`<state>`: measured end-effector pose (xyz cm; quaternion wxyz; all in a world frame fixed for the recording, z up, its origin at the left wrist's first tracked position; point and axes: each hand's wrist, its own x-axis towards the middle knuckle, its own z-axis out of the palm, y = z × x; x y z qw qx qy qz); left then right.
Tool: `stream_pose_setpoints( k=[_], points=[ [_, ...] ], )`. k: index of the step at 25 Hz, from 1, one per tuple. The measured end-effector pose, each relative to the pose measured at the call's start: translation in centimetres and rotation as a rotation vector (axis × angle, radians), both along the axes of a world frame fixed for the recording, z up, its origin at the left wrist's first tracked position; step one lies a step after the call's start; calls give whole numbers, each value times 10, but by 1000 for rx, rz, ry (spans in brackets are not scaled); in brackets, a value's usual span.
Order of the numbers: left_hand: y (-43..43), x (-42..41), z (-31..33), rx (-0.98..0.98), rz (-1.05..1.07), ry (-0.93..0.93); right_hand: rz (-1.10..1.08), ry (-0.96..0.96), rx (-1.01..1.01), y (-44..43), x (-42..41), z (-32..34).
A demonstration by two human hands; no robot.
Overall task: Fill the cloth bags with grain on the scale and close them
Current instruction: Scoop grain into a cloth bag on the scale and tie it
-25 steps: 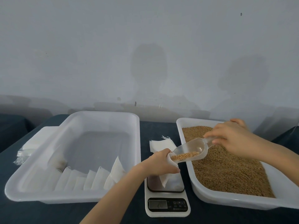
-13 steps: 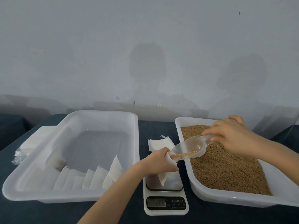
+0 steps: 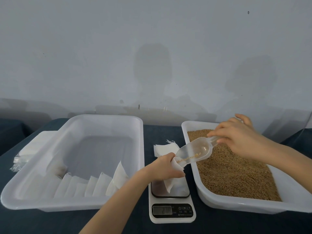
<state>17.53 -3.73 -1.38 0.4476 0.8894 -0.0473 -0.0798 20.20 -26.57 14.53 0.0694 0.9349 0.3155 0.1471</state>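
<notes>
Landmark: digital kitchen scale, at the near edge of the dark blue worktop, between two white plastic tubs.
Cloth bag: the white cloth bag stands on the scale's dark platform. Its mouth is raised to the scoop and its upper part is covered by the hand.
Left grip: the left grip, a bare hand above the platform, is curled tight round the bag's neck and holds the mouth open.
Right grip: the right grip, behind and right of the scale, is closed on the handle of the clear plastic scoop, most of which it hides.
Scoop: tilted down towards the scale, its lip at the bag's mouth. Only a thin line of grain lies along the lower wall.
Display: lit, but the digits are too blurred to read.
Grain tub: just right of the scale, the grain tub is filled with brown grain. Its far right side runs out of frame.
Bag tub: left of the scale, the bag tub holds a row of filled white bags along its near wall. Those furthest from the scale are dim behind the cloudy plastic.
Spare bags: flat empty bags lie just behind the scale, partly behind the scoop.
Wrapped stack: beyond the bag tub, well left of the scale, sits a wrapped white stack whose contents are unclear.
Room: there are narrow strips of bare worktop on both sides of the scale and a wider patch behind the spare bags. Both forearms are cut off by the frame.
</notes>
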Motion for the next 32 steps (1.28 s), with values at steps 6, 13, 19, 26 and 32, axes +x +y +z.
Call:
stream_pose_setpoints(
  k=[6, 13, 19, 26, 32],
  points=[
    [0, -3, 3, -3, -3, -4, -36, 17, -8, -2, 0, -2],
    [0, -5, 6, -27, 10, -14, -82, 116, 121, -14, 1, -11],
    [0, -6, 9, -25, 21, -7, -201, 521, 377, -52, 3, -42],
    [1, -7, 10, -23, 26, -9, -531, 384, 585, -87, 18, -108],
    [1, -7, 12, -39, 26, 6, -607, 205, 366, -75, 12, -125]
  ],
)
